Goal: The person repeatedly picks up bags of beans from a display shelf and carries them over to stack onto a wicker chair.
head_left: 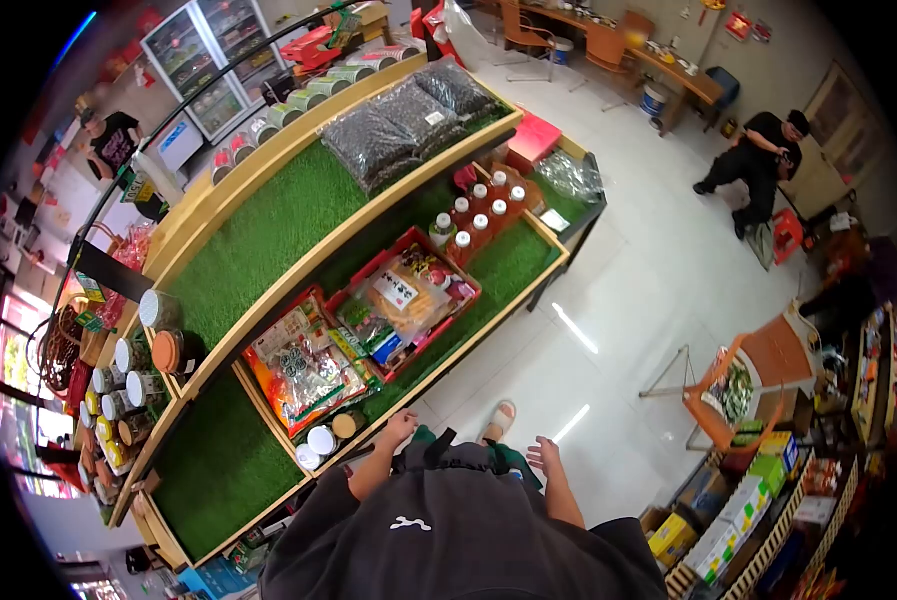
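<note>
Jars, three of them, stand at the near edge of the lower shelf [199, 480] of the display stand, on green turf: a white-lidded jar [322, 440], a second white-lidded jar [309, 458] just beside it and a tan-lidded jar [348, 425]. They are the things nearest to the left hand [401, 427], which hangs just off the shelf edge with fingers loosely bent. No object shows in its grip; cannot tell whether thumb and fingertips meet. Right hand [545, 456] hangs over the white tiled floor [609, 310], grip slack, fingers apart, holding nothing visible.

Handling, by judgement: jars look rigid, smooth-walled and moderately weighty if full. Wall material unclear from above; treat as breakable and somewhat slippery. Best hold: fingers around the body below the lid, since a lid may turn or come off. The close spacing leaves little finger room between neighbours.

Also near the left hand: flat food packets [304, 355] in a compartment, probably light, limp and slick, better taken by a sealed edge. Beyond lies a red crate [474, 297] with a bagged yellowish food [406, 290]; crushable, by estimate, so best supported from beneath.
</note>
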Demonstrator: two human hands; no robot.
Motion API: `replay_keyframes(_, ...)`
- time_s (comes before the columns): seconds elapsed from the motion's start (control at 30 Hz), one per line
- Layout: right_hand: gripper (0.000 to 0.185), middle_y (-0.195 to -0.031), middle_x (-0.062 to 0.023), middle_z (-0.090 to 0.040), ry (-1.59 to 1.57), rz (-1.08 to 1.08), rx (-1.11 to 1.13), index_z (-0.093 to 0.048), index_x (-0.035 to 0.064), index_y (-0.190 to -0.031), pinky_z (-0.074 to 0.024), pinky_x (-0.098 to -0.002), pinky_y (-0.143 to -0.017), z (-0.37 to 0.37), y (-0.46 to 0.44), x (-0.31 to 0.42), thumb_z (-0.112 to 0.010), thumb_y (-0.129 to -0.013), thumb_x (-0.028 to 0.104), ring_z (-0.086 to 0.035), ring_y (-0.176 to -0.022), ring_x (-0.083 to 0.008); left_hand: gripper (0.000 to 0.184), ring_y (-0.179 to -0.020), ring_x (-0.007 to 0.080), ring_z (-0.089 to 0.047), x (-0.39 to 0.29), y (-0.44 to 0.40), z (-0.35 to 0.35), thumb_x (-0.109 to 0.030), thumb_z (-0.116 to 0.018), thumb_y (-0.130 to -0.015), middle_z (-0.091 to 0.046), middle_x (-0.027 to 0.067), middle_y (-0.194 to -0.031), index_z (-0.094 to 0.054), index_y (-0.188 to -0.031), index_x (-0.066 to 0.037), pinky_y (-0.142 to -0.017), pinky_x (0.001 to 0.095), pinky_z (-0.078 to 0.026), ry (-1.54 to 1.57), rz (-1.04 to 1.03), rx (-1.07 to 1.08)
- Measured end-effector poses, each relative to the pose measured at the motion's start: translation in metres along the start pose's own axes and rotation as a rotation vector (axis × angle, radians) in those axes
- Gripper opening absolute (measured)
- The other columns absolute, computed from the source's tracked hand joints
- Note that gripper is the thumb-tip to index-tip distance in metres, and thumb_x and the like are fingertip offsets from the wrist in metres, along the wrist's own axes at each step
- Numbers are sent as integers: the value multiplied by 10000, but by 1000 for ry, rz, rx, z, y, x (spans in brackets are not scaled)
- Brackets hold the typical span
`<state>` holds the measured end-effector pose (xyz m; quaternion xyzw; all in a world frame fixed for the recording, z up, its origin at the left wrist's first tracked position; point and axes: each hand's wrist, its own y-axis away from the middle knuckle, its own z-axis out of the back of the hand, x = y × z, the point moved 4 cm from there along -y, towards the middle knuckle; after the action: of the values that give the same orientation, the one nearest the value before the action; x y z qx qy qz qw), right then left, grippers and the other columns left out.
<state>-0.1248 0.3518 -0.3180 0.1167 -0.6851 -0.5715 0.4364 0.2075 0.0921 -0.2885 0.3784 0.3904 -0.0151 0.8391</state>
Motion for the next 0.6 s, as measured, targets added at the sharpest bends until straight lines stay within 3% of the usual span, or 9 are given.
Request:
replay_keyframes(0.1, 524, -1068, -190, -602, 7, -11, -15, -444, 76, -1237, -524, -433, -694, 34, -40, 23, -536, -827, 388, -626, -847, -317, 304, -701, 192, -637, -30, -23, -13, -211, -496, -854, -669, 124, -823, -613, -1067, -29, -665, 315, -508, 101, -120, -127)
replay_keyframes(0.3, 520, -1119, -199, -577, -204, 76, -67, -454, 45, -1209, -523, -420, -731, 54, -61, 123, -548, -803, 357, -609, -899, -325, 236, -764, 208, -630, -162, -37, -34, -125, -514, -861, -649, 142, -890, -594, -1050, -8, -690, 320, -505, 114, -332, -245)
replay_keyframes(0.47, 511, -1134, -202, -573, -311, 133, 2, -454, 42, -1224, -514, -415, -763, 24, -75, 194, -547, -818, 336, -602, -931, -326, 224, -812, 241, -622, -262, -44, -27, -102, -517, -870, -618, 141, -966, -580, -1069, -23, -708, 328, -498, 95, -564, -352)
replay_keyframes(0.6, 445, -1101, -178, -590, -129, 281, 142, -464, 48, -1230, -512, -365, -758, -31, -38, 286, -521, -872, 307, -612, -905, -288, 216, -794, 247, -577, -354, -47, 16, -95, -533, -882, -542, 129, -950, -545, -1090, -41, -717, 310, -475, 90, -676, -475)
